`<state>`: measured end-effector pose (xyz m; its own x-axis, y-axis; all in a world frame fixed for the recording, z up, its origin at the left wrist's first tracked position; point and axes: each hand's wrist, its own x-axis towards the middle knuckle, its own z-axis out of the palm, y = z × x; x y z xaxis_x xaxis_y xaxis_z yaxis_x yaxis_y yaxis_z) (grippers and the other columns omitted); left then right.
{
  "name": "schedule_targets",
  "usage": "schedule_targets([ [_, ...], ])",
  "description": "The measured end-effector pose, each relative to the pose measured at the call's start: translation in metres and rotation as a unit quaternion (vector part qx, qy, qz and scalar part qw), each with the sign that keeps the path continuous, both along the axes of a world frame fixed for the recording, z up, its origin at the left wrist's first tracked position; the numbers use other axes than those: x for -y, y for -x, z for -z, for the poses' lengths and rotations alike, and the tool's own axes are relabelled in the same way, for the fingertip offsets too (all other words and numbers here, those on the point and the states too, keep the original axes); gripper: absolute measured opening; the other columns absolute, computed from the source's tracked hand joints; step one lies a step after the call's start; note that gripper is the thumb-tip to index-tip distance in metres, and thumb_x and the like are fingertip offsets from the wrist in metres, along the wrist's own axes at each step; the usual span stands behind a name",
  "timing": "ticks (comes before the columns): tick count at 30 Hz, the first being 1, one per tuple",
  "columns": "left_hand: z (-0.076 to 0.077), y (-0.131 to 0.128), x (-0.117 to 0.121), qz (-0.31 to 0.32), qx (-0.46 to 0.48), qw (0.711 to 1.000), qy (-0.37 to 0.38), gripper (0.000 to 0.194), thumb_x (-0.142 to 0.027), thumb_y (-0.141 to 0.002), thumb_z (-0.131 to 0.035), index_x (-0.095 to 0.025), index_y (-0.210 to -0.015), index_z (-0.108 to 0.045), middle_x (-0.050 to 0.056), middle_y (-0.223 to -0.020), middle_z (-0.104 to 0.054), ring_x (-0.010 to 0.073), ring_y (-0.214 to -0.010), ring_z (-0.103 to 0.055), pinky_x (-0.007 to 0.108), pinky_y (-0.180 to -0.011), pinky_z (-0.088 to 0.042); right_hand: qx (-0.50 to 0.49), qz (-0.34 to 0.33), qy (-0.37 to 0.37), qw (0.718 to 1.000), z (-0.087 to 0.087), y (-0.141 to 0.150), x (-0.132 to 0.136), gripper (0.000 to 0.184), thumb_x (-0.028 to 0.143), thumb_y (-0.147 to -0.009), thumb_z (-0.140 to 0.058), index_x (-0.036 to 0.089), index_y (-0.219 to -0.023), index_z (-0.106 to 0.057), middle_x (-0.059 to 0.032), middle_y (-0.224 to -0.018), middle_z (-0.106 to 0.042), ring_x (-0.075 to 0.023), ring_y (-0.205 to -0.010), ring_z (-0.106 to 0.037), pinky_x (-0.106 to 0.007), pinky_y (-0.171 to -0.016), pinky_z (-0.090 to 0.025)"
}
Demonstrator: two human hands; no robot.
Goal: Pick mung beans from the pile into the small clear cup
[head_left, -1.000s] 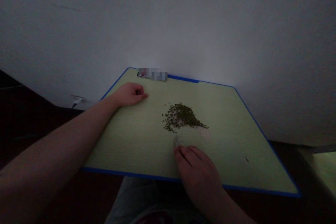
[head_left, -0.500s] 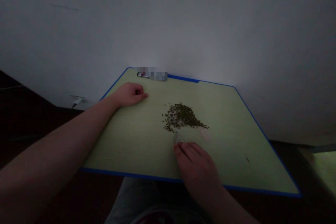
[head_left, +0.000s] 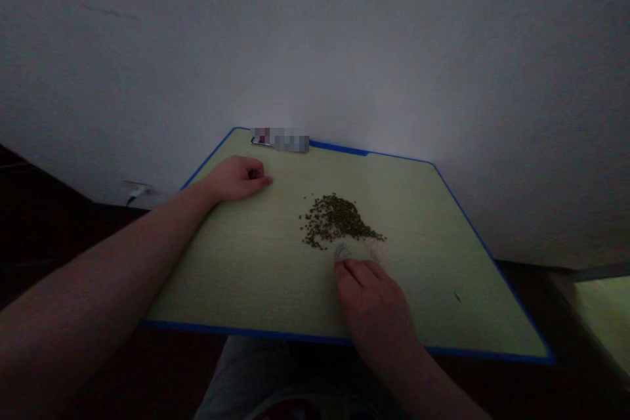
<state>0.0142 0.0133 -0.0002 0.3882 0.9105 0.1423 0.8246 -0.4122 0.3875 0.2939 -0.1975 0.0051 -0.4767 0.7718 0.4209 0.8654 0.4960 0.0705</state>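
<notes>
My right hand (head_left: 374, 298) rests low over the table, its fingers closed on a small clear object with a rounded rim (head_left: 342, 252), whose kind I cannot make out because the fingers hide most of it. Just beyond its rim lies a loose heap of small dark green beans (head_left: 339, 213). Pale grains (head_left: 378, 251) are spread in a patch at the heap's near right side, close to my fingers. My left hand (head_left: 239, 177) lies on the left part of the table, curled into a loose fist with the thumb forward and nothing visible in it.
The pale yellow-green table (head_left: 236, 275) has a blue edge and stands against a grey wall (head_left: 344, 46). A phone-like flat item (head_left: 280, 141), partly blurred, lies at the back left. A small dark sliver (head_left: 457, 296) lies at the right. A plug (head_left: 138, 192) sits low on the wall.
My right hand has moved forward and slightly right with the clear object, nearer the beans and pale grains. My left hand stays in place; the view has shifted a little.
</notes>
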Motion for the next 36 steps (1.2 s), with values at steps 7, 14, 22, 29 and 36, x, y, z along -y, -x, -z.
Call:
schedule_targets([
  [7,-0.002,-0.002,0.001,-0.007,-0.008,1.000,0.011,0.039,-0.054,-0.078,-0.050,-0.018,-0.064,-0.053,-0.001,-0.055,-0.050,0.0112,-0.053,-0.044,0.026,-0.054,-0.030,0.018,0.046,0.000,0.999,0.003,-0.021,0.002,0.026,0.001,-0.080,-0.055,0.008,-0.098,-0.072,-0.0120,-0.088,-0.072,-0.0232,-0.077,-0.064,-0.033,-0.069,-0.055],
  [14,-0.004,-0.002,0.003,-0.005,-0.018,1.000,0.010,0.038,-0.053,-0.079,-0.049,-0.018,-0.063,-0.051,-0.002,-0.054,-0.048,0.0112,-0.053,-0.043,0.026,-0.053,-0.029,0.001,0.036,-0.013,0.999,0.007,-0.020,0.008,0.022,0.003,-0.079,-0.057,0.009,-0.094,-0.071,-0.0108,-0.085,-0.071,-0.0223,-0.073,-0.063,-0.032,-0.067,-0.055],
  [22,-0.004,-0.002,0.002,-0.009,-0.031,0.999,0.006,0.037,-0.052,-0.078,-0.049,-0.018,-0.064,-0.052,-0.001,-0.054,-0.049,0.0122,-0.054,-0.044,0.026,-0.055,-0.030,-0.015,-0.017,-0.007,1.000,0.005,0.007,-0.004,0.028,-0.002,-0.074,-0.059,0.006,-0.098,-0.070,-0.0125,-0.088,-0.071,-0.0218,-0.075,-0.062,-0.031,-0.068,-0.055],
  [29,-0.004,-0.002,0.003,-0.013,-0.032,0.999,0.009,0.036,-0.052,-0.078,-0.048,-0.018,-0.064,-0.052,-0.001,-0.056,-0.050,0.0127,-0.055,-0.045,0.026,-0.055,-0.030,0.001,0.034,0.006,0.999,0.003,0.009,-0.013,0.023,0.001,-0.077,-0.059,0.009,-0.094,-0.071,-0.0113,-0.084,-0.071,-0.0211,-0.072,-0.061,-0.031,-0.064,-0.053],
  [36,-0.004,-0.002,0.002,-0.015,-0.026,0.999,0.015,0.037,-0.053,-0.077,-0.049,-0.019,-0.064,-0.053,-0.002,-0.054,-0.048,0.0124,-0.054,-0.044,0.027,-0.055,-0.029,0.003,0.063,0.037,0.997,0.001,-0.004,-0.007,0.023,0.002,-0.078,-0.059,0.010,-0.096,-0.071,-0.0102,-0.086,-0.071,-0.0222,-0.075,-0.062,-0.032,-0.068,-0.052],
])
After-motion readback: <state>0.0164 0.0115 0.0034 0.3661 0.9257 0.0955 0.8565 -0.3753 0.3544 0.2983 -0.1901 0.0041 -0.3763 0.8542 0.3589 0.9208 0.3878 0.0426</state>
